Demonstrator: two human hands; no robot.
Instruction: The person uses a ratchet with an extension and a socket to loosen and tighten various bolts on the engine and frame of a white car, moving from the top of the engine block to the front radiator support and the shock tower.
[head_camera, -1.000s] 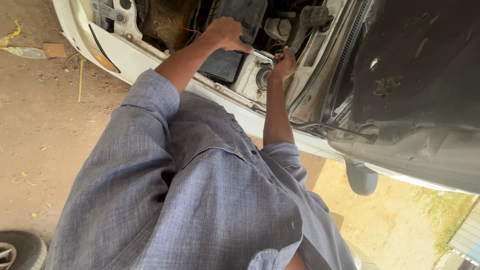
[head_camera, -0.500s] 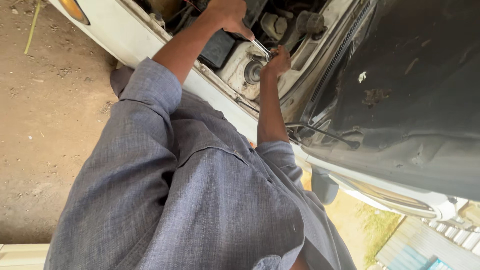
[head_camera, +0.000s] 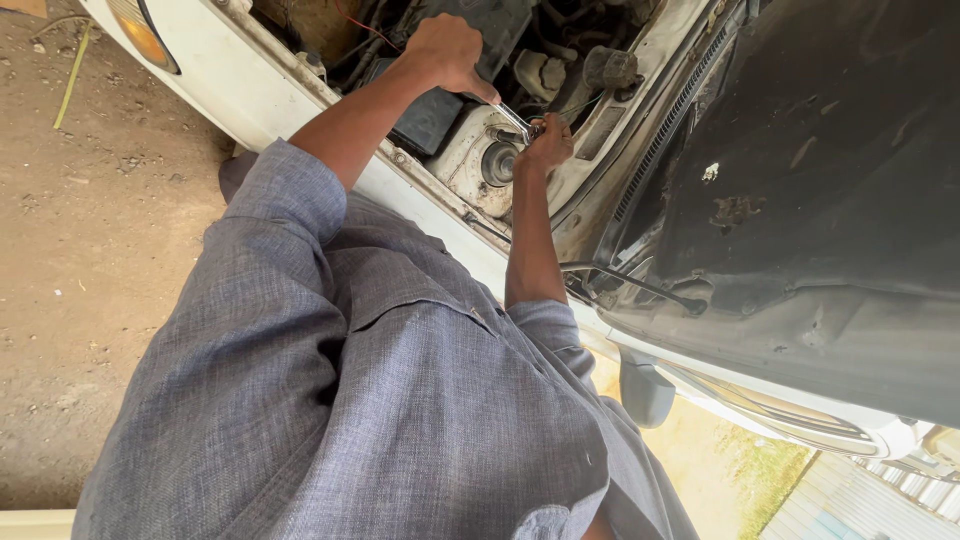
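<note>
Both hands (head_camera: 450, 50) apparently grip a wrench (head_camera: 515, 120).

White car engine bay (head_camera: 455, 170); black battery (head_camera: 440, 100) inside.

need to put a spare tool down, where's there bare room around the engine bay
The dirt ground left of the white car's fender is bare. Inside the engine bay it is crowded: both hands, left and right, meet on a wrench among hoses and parts.
</note>
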